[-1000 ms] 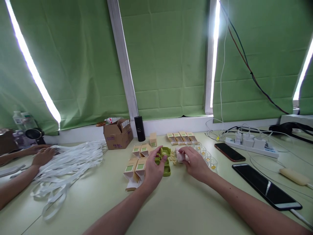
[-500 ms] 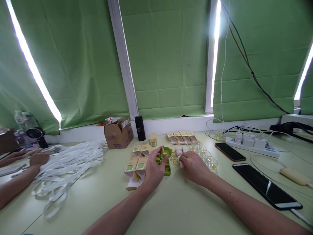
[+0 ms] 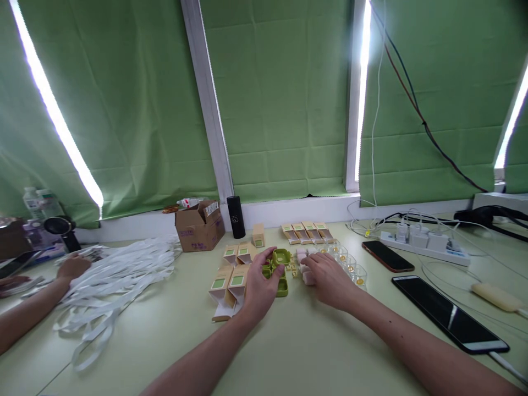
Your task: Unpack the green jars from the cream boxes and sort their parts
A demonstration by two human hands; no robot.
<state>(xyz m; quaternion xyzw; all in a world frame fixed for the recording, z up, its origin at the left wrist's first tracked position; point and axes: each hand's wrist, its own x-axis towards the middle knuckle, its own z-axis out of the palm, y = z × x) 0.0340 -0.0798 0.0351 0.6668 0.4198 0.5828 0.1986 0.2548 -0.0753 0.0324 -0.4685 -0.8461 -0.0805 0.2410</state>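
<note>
My left hand [image 3: 264, 279] grips a small olive-green square cup [image 3: 281, 256] between thumb and fingers, tilted with its hollow side towards me. Other green square pieces [image 3: 282, 288] sit just below and behind that hand. Over a cluster of pale pink-white pieces [image 3: 307, 278] is my right hand [image 3: 330, 278], its fingers curled down and pressed together. The fingertips touch the cluster; whether they pinch one piece is hidden. Tiny yellowish pieces [image 3: 293, 268] lie between the two hands. Clear cups with yellow centres [image 3: 359, 278] stand beyond my right hand.
Kraft card boxes with green labels [image 3: 218, 282] stand left of my left hand, more kraft pieces [image 3: 308, 232] behind. A carton [image 3: 200, 226], black cylinder [image 3: 236, 216], white ribbons [image 3: 124, 269], phones [image 3: 447, 313] and a power strip [image 3: 424, 247] surround. Another person's hand [image 3: 74, 268] is at far left.
My right hand has shifted slightly, uncovering more of the pale pieces below its fingers. My left hand stays with the green cup. The other person's hands at the left have moved.
</note>
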